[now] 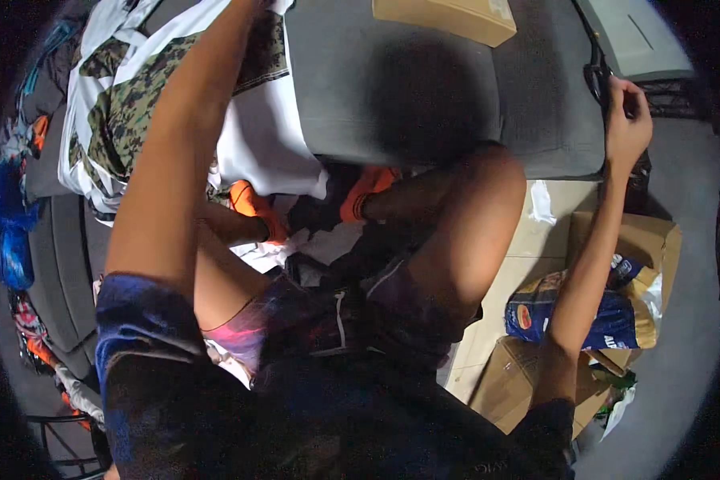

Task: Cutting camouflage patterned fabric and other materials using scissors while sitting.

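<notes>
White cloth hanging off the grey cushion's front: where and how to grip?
Probably pinch the white cloth by its lower corner, coming from the wearer's side: that corner hangs past the cushion's front edge with nothing seen over it, while camouflage fabric crowds higher up.

Single head-worn fisheye view, left lens of a pair, looking steeply down.
From close above the wearer's dark shirt point(320, 424) at the lower edge, it faces forward over the bent legs point(474, 228) to the grey cushion point(340, 88) at the top; the right hand point(629, 132) sits farther off, near the view's right rim.
</notes>
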`<state>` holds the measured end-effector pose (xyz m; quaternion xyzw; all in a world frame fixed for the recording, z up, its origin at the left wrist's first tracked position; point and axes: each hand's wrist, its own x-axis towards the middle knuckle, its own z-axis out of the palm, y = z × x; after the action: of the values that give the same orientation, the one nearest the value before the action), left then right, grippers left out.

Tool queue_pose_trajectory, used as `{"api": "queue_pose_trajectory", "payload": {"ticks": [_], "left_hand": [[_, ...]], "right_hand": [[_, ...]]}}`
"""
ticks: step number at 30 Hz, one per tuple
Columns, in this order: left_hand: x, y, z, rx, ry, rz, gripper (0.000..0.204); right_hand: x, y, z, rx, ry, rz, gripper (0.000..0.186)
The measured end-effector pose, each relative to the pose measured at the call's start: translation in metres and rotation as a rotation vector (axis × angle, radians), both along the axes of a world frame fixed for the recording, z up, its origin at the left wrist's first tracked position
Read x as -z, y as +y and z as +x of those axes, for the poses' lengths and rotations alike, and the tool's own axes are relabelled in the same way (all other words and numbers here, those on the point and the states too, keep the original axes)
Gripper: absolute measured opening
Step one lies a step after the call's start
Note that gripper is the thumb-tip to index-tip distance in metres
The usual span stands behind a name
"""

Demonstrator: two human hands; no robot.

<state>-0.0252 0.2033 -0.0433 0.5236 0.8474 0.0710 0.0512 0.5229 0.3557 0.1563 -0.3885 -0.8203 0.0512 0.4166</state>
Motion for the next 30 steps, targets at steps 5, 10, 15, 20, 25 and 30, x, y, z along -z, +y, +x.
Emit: {"api": "queue_pose_trajectory", "payload": {"ticks": [5, 10, 15, 20, 25, 30], "left_hand": [[-0.057, -0.061, 0.049, 0.232, -0.168, 0.226, 0.065], [-0.076, -0.136, 0.146, 0.511, -0.267, 0.222, 0.065], [-0.065, -0.162, 0.067, 0.274, -0.133, 0.269, 0.064], [-0.075, -0.25, -0.051, -0.513, 0.285, -0.107, 0.076], [-0.085, -0.231, 0.042, -0.149, -0.163, 0.111, 0.081], [-0.063, -0.156, 0.172, 0.383, 0.083, 0.023, 0.087]], "right_hand": [[-0.001, -0.001, -0.001, 0.01, 0.031, -0.123, 0.025], [0.002, 0.0, -0.001, -0.074, 0.09, -0.078, 0.024], [0.003, 0.006, 0.004, -0.104, 0.13, -0.056, 0.023], [0.002, 0.013, 0.011, -0.089, 0.176, -0.078, 0.023], [0.009, 0.022, 0.009, -0.045, 0.219, -0.087, 0.024], [0.007, 0.022, 0.015, 0.011, 0.144, -0.07, 0.024]]}}
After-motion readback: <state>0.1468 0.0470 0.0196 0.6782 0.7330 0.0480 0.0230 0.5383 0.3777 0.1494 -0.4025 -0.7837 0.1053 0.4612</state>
